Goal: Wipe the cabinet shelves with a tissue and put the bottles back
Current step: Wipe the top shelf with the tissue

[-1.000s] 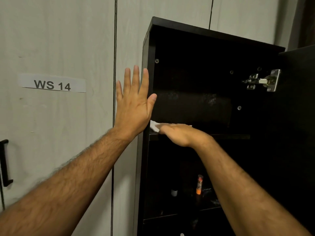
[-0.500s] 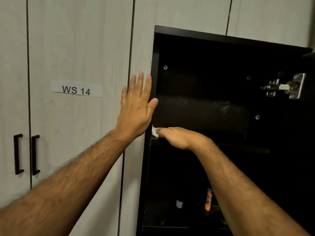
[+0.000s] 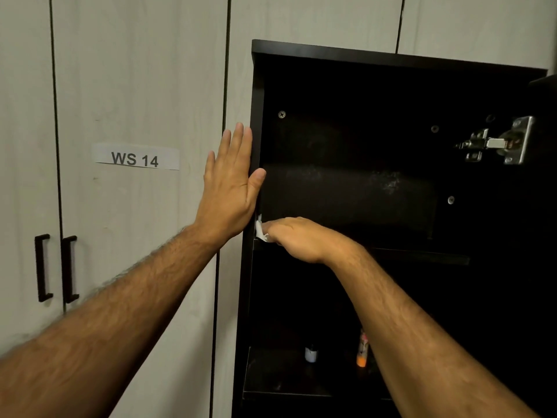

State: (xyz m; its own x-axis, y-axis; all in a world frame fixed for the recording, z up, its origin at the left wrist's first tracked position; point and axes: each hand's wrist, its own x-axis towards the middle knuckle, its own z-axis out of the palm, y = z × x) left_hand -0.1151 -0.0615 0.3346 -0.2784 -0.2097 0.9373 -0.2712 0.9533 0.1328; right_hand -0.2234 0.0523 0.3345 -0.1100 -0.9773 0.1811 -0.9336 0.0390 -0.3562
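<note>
Two hands work: my left hand point(image 3: 230, 188) braces flat on the cabinet point(image 3: 257, 116) edge; my right hand point(image 3: 297, 238), grip pinching the tissue point(image 3: 261, 230), should press evenly toward three o'clock along the shelf point(image 3: 422, 256).
</note>
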